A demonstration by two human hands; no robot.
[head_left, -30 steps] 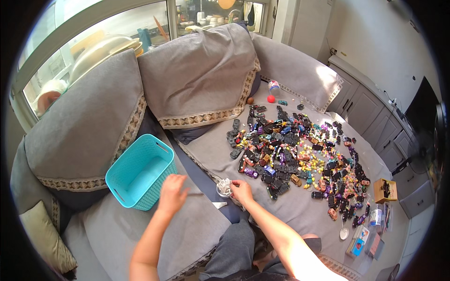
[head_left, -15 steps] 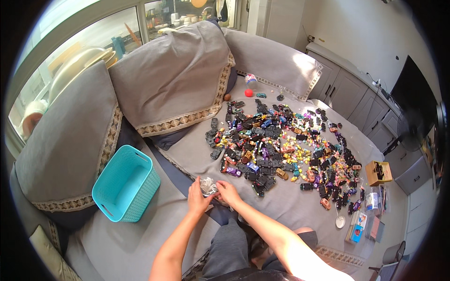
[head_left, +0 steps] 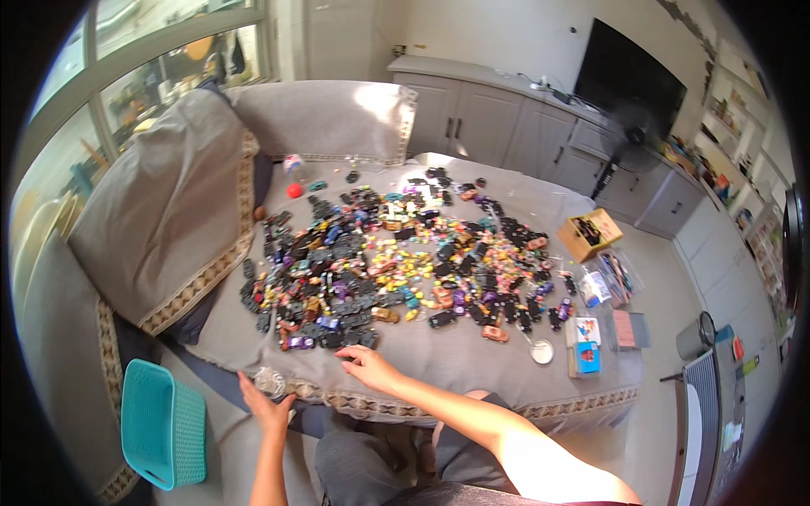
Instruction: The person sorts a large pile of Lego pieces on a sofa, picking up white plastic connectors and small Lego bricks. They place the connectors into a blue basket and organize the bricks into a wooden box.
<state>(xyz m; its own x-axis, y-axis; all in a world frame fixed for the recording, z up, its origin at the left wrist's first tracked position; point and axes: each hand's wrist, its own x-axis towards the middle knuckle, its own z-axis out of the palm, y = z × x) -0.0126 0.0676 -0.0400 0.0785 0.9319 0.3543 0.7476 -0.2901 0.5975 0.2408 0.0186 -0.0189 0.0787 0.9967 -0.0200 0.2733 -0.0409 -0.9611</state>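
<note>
Left hand (head_left: 268, 406) gripping blurred clear object (head_left: 270, 381), right hand (head_left: 369, 368) spread empty, toy cars (head_left: 396, 261) indistinct

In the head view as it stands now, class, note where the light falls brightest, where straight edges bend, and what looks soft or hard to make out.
Head view: sunlight glares brightest on the far grey cushion; the cabinet front and window frame bow toward the dark circular rim; the scattered small toys are too small to tell apart; the left hand and right hand look fairly sharp.
</note>
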